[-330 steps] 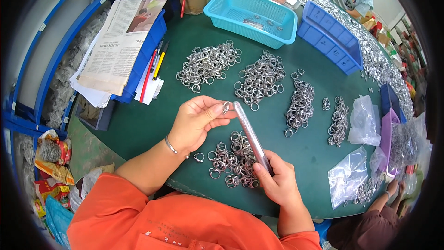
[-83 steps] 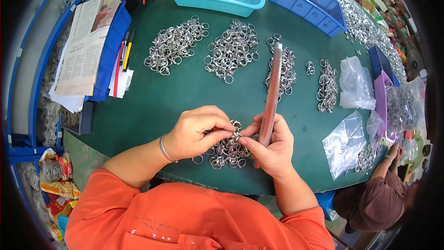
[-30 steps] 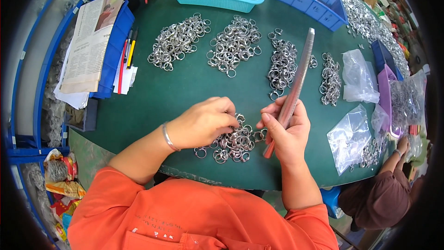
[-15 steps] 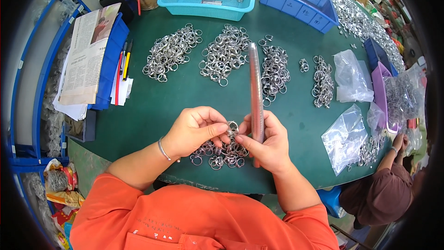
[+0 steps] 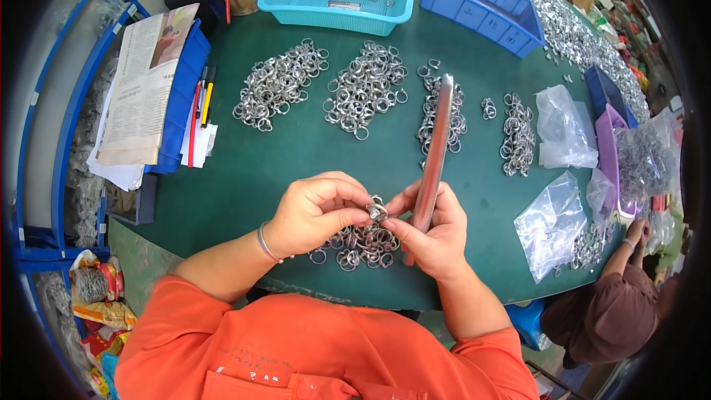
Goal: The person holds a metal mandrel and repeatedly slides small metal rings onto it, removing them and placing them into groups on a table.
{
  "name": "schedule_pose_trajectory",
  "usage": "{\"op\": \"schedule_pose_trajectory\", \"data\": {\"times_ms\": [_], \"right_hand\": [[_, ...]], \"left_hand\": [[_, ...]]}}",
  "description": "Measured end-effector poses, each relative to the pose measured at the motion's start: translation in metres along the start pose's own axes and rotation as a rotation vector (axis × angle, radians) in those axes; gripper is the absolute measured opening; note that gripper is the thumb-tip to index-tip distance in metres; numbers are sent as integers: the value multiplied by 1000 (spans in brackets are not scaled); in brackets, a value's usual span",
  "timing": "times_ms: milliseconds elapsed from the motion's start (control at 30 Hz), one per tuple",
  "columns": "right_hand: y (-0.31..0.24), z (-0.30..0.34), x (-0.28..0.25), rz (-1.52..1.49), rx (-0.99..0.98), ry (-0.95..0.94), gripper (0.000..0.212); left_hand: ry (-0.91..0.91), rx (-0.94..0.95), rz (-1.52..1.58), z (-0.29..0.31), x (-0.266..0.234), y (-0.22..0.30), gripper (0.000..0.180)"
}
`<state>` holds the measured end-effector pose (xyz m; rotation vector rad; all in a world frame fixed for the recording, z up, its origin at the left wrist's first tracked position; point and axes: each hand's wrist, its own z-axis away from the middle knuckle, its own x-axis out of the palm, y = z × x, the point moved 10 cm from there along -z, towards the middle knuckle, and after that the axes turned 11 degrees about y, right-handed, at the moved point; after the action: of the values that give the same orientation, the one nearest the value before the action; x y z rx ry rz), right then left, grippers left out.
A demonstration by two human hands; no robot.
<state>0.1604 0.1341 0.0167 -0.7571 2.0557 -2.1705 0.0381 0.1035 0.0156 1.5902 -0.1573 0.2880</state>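
Note:
Between my two hands is a silver ring [image 5: 377,210], pinched by the thumb and fingers of my left hand [image 5: 322,204]. The thumb and forefinger of my right hand [image 5: 433,226] touch the ring's other side. That same hand also grips a tapered metal ring mandrel [image 5: 435,150], which points away from me and leans to the right. Beneath my hands lies a loose pile of rings [image 5: 359,250], partly hidden by my fingers. Farther off are more ring piles: one at left [image 5: 274,89], one in the middle [image 5: 363,85] and one partly behind the mandrel [image 5: 453,130].
A turquoise basket [image 5: 337,18] and a blue bin [image 5: 485,21] stand at the table's far side. Small ring piles [image 5: 517,137] and clear plastic bags [image 5: 552,222] lie to the right. Newspaper [image 5: 144,96] covers a blue tray at left. A co-worker [image 5: 607,311] sits at right.
The mandrel's far end has swung to the right, so it leans more. The ring between my fingers has turned. My hands stay in nearly the same place.

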Motion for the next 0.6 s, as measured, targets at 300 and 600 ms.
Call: {"op": "schedule_pose_trajectory", "data": {"times_ms": [300,600], "right_hand": [[-11,-1,-30,-2,110,280,25],[-21,43,-46,35,188,318,26]], "left_hand": [[-253,109,-862,1,1,23,8],[-141,410,-1013,-15,19,13,9]]}}
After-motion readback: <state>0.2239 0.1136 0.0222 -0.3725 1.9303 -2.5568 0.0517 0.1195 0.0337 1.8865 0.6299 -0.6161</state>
